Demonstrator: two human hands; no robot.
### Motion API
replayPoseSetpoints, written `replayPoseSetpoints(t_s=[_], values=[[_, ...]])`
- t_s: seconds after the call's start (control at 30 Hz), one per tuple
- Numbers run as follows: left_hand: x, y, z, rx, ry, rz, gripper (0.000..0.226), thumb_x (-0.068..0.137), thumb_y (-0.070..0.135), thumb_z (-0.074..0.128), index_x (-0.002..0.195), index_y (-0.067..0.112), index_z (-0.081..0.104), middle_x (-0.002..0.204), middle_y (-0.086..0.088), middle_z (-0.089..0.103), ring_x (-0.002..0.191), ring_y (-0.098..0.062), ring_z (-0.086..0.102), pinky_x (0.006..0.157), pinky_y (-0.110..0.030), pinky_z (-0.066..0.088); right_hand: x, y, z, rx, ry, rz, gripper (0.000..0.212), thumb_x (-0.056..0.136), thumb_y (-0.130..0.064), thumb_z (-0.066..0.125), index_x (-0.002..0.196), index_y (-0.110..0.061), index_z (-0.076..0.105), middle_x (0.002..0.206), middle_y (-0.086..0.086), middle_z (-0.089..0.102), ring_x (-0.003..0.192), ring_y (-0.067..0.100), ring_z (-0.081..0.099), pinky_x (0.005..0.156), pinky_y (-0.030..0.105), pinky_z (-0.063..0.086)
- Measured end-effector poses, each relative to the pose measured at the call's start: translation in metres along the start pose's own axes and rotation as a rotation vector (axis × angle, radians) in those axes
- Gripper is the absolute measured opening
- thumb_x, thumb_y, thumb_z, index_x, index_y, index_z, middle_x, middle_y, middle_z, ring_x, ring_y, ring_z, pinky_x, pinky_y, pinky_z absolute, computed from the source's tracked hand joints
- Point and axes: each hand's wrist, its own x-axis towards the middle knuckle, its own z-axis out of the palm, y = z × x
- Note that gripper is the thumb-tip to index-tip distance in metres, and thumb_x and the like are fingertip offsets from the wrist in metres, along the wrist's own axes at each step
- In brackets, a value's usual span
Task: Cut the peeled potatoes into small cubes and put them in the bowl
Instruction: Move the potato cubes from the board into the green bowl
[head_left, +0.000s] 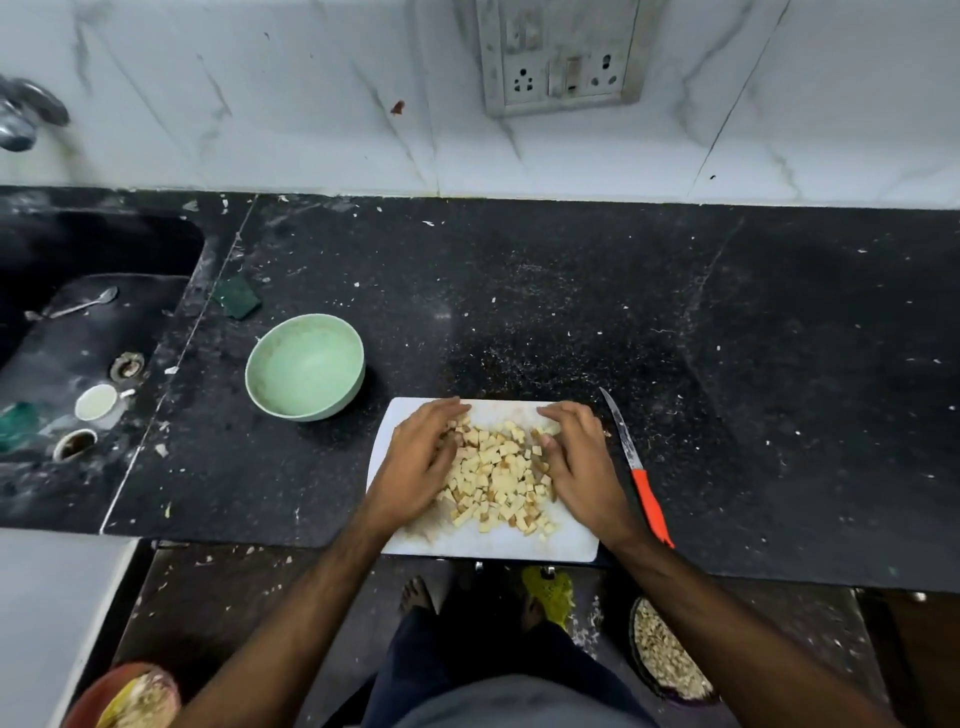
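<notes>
Yellow cubes (498, 475) btwn cupped L hand (415, 465), R hand (582, 462).

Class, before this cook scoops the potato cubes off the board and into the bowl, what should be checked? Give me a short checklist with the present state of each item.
1. Potato cubes cut small and heaped on the cutting board: ok.
2. Left hand and right hand cupped on either side of the heap: ok.
3. Knife put down, clear of both hands: ok.
4. Green bowl upright and empty, beside the board: ok.
5. Bowl clean inside: cannot tell.
</notes>
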Motion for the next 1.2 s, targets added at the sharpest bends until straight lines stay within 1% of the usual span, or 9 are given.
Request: replayPoseSetpoints(t_s=[0.1, 0.2, 0.33, 0.47, 0.6, 0.73, 0.93, 1.1, 1.2], values=[[-0.014, 0.008, 0.013, 0.051, -0.017, -0.076, 0.051, 0.105, 0.039, 0.037, 0.152, 0.018, 0.040, 0.159, 0.000, 0.037, 0.148, -0.011, 0.030, 0.124, -0.040, 0.023, 0.005, -0.002, 0.008, -0.066, -0.024, -0.022, 0.035, 0.104, -0.027, 0.046, 0.136, -0.015, 0.051, 0.136, -0.003, 0.045, 0.126, 0.014, 0.039, 0.104, 0.033, 0.037], [-0.019, 0.011, 0.023, 0.102, 0.001, -0.071, 0.054, 0.106, 0.041, 0.030, 0.155, 0.016, 0.034, 0.164, 0.000, 0.029, 0.153, -0.009, 0.020, 0.127, -0.038, 0.010, 0.003, -0.009, 0.017, -0.072, -0.095, -0.082, 0.040, 0.103, -0.033, 0.045, 0.140, -0.017, 0.048, 0.138, -0.003, 0.045, 0.128, 0.015, 0.039, 0.106, 0.036, 0.039], [-0.016, 0.012, 0.024, -0.003, 0.077, -0.139, 0.049, 0.107, 0.038, 0.034, 0.153, 0.021, 0.038, 0.157, 0.006, 0.040, 0.146, -0.007, 0.031, 0.122, -0.040, 0.024, 0.004, -0.021, 0.024, 0.010, -0.179, -0.171, 0.040, 0.103, -0.030, 0.047, 0.141, -0.017, 0.047, 0.140, -0.003, 0.042, 0.131, 0.012, 0.038, 0.109, 0.035, 0.038], [-0.014, 0.008, 0.022, -0.075, 0.199, -0.186, 0.046, 0.107, 0.037, 0.034, 0.149, 0.019, 0.044, 0.149, 0.006, 0.049, 0.139, -0.010, 0.042, 0.116, -0.043, 0.033, 0.006, -0.013, 0.012, 0.010, -0.145, -0.173, 0.043, 0.101, -0.035, 0.051, 0.141, -0.018, 0.047, 0.143, -0.005, 0.041, 0.134, 0.009, 0.036, 0.110, 0.033, 0.036], [-0.018, 0.005, 0.026, -0.091, 0.147, -0.211, 0.049, 0.107, 0.042, 0.031, 0.152, 0.024, 0.038, 0.157, 0.007, 0.040, 0.148, -0.007, 0.029, 0.125, -0.043, 0.018, -0.001, -0.005, 0.004, -0.034, -0.238, -0.254, 0.057, 0.098, -0.046, 0.055, 0.146, -0.019, 0.041, 0.149, -0.004, 0.036, 0.140, 0.010, 0.031, 0.114, 0.028, 0.028], [-0.017, 0.011, 0.024, -0.094, 0.091, -0.195, 0.053, 0.107, 0.045, 0.028, 0.154, 0.024, 0.035, 0.160, 0.007, 0.033, 0.151, 0.001, 0.018, 0.127, -0.035, 0.011, 0.004, -0.008, 0.016, -0.062, -0.270, -0.283, 0.057, 0.099, -0.042, 0.055, 0.146, -0.013, 0.040, 0.151, 0.001, 0.035, 0.141, 0.013, 0.030, 0.116, 0.032, 0.029], [-0.015, 0.025, 0.025, -0.260, 0.189, -0.242, 0.045, 0.107, 0.041, 0.033, 0.145, 0.023, 0.049, 0.145, 0.012, 0.053, 0.137, -0.009, 0.046, 0.114, -0.040, 0.038, 0.008, -0.007, 0.014, 0.068, -0.227, -0.224, 0.047, 0.098, -0.036, 0.055, 0.139, -0.015, 0.046, 0.144, -0.003, 0.037, 0.137, 0.015, 0.035, 0.110, 0.039, 0.036], [-0.022, 0.026, 0.018, -0.277, 0.347, -0.290, 0.040, 0.108, 0.032, 0.035, 0.142, 0.025, 0.054, 0.139, 0.014, 0.056, 0.132, -0.015, 0.051, 0.110, -0.040, 0.040, 0.011, -0.007, 0.008, -0.009, -0.329, -0.333, 0.076, 0.086, -0.059, 0.064, 0.145, -0.016, 0.041, 0.156, -0.002, 0.027, 0.144, 0.016, 0.025, 0.116, 0.036, 0.028], [-0.027, 0.023, 0.021, -0.281, 0.313, -0.282, 0.044, 0.108, 0.033, 0.035, 0.148, 0.020, 0.047, 0.151, 0.010, 0.047, 0.142, -0.013, 0.041, 0.118, -0.039, 0.033, 0.009, -0.007, 0.010, -0.172, -0.356, -0.530, 0.095, 0.078, -0.072, 0.066, 0.145, -0.008, 0.044, 0.160, 0.008, 0.024, 0.147, 0.026, 0.023, 0.117, 0.047, 0.026]])
